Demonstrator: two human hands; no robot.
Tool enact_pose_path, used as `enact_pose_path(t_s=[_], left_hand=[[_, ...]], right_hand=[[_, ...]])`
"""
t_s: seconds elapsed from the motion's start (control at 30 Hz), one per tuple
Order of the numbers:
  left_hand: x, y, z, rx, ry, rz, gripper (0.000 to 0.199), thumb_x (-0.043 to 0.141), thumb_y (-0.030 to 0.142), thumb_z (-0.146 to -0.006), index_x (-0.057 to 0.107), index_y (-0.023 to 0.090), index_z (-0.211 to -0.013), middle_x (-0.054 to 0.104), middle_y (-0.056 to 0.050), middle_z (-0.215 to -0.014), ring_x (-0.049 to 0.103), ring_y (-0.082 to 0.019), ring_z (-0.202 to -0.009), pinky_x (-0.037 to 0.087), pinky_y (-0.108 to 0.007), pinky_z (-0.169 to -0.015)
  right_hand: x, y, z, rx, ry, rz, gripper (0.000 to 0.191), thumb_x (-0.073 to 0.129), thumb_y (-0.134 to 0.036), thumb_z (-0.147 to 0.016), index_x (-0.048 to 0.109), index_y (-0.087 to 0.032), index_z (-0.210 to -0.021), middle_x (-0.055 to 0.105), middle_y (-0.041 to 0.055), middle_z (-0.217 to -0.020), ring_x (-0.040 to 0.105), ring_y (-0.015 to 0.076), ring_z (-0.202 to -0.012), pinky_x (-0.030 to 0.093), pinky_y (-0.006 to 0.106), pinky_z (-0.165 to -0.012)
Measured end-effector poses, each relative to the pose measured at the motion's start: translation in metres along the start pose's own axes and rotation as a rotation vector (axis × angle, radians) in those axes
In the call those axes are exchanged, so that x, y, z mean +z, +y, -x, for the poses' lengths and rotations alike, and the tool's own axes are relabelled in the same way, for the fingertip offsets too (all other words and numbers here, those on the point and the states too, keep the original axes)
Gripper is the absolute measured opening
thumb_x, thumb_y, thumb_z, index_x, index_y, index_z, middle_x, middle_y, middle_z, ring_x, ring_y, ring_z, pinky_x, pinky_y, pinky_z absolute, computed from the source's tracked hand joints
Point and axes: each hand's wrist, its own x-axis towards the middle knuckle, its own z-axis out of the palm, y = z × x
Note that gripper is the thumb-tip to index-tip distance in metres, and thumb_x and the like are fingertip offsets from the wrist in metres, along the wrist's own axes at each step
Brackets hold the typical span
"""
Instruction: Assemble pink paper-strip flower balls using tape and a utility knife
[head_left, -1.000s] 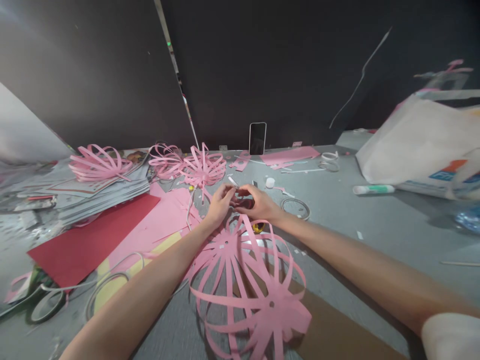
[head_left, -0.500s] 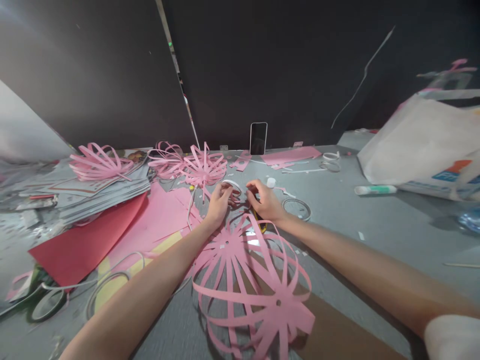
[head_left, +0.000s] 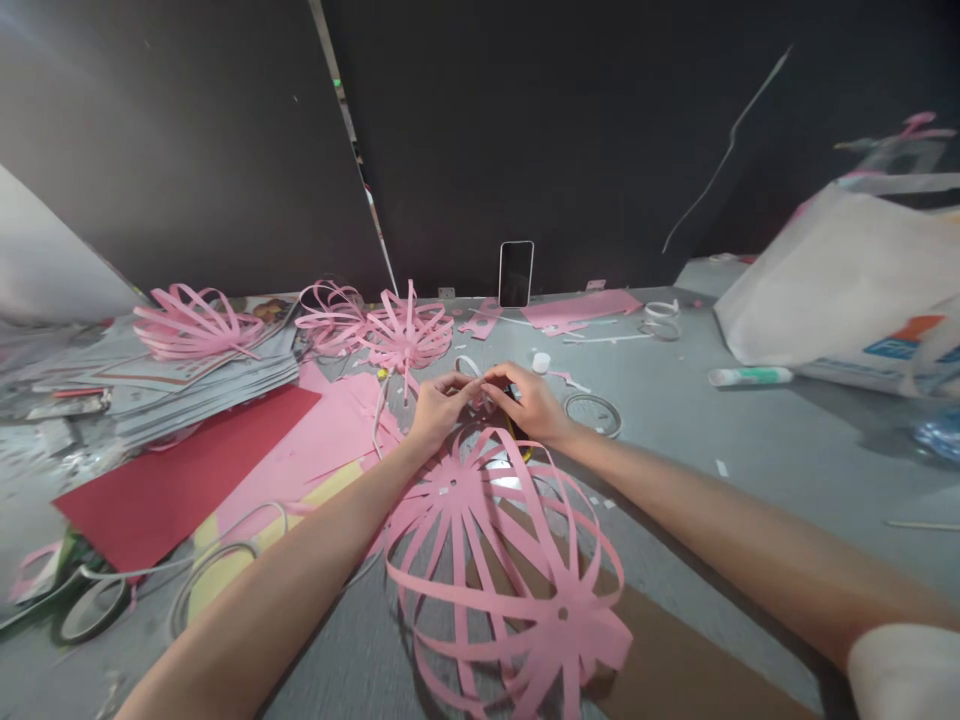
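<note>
My left hand (head_left: 437, 408) is closed on a thin white ring that looks like a tape roll (head_left: 466, 364), its upper curve showing above the fingers. The fingertips of my right hand (head_left: 531, 405) are pinched together and meet the left fingertips; what they hold is too small to make out. Just in front of both hands lies a pink paper-strip globe (head_left: 562, 612), with strips spreading from two round hubs and one side loose. Under the right hand, a yellow-edged tool (head_left: 523, 450) is mostly hidden.
Finished-looking pink strip balls (head_left: 409, 330) stand at the back left. Red paper (head_left: 187, 470) and pink sheets (head_left: 330, 430) lie left, beside scissors (head_left: 94, 605). A phone (head_left: 516, 274) leans on the dark wall. At right are a glue stick (head_left: 750, 377) and a white bag (head_left: 817, 280).
My right hand has moved left and its fingertips now meet those of my left hand. The white tape roll has tilted more upright. The pink globe stays nearly in place.
</note>
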Motion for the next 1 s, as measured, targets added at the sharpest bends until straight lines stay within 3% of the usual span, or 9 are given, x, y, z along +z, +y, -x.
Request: enact_pose_path(t_s=[0.23,0.43,0.73,1.0], left_hand=[[-0.002,0.005,0.002,-0.057,-0.033,0.04,0.036,0.084,0.051,-0.077,0.077,0.016,-0.074,0.073,-0.006,-0.074,0.061,-0.015,-0.067,0.047,-0.025,-0.06],[-0.002,0.007,0.003,-0.109,-0.062,0.05,0.037,0.084,0.052,-0.077,0.077,0.016,-0.073,0.07,-0.004,-0.07,0.05,-0.009,-0.054,0.037,-0.023,-0.05],[0.0,0.0,0.001,-0.061,-0.078,0.009,0.041,0.083,0.053,-0.078,0.081,0.015,-0.094,0.076,-0.007,-0.083,0.062,-0.013,-0.066,0.05,-0.024,-0.061],[0.001,-0.012,-0.003,-0.009,-0.058,-0.076,0.039,0.08,0.051,-0.082,0.082,0.014,-0.094,0.08,-0.008,-0.09,0.07,-0.018,-0.075,0.053,-0.026,-0.066]], right_hand=[[0.0,0.0,-0.002,0.032,0.003,-0.071,0.029,0.06,-0.049,-0.103,0.069,-0.022,-0.103,0.075,0.0056,-0.094,0.07,0.0221,-0.086,0.055,0.035,-0.08],[-0.001,0.0,-0.002,0.058,0.01,-0.13,0.029,0.064,-0.05,-0.101,0.072,-0.022,-0.098,0.075,0.0042,-0.089,0.07,0.0219,-0.082,0.053,0.034,-0.076],[-0.004,0.0,-0.003,0.176,0.057,-0.152,0.028,0.063,-0.047,-0.101,0.073,-0.021,-0.098,0.076,0.0034,-0.09,0.071,0.0211,-0.084,0.055,0.034,-0.081],[-0.001,0.0,-0.002,0.177,0.087,-0.098,0.029,0.067,-0.049,-0.098,0.076,-0.022,-0.105,0.079,0.0047,-0.097,0.073,0.022,-0.089,0.056,0.034,-0.084]])
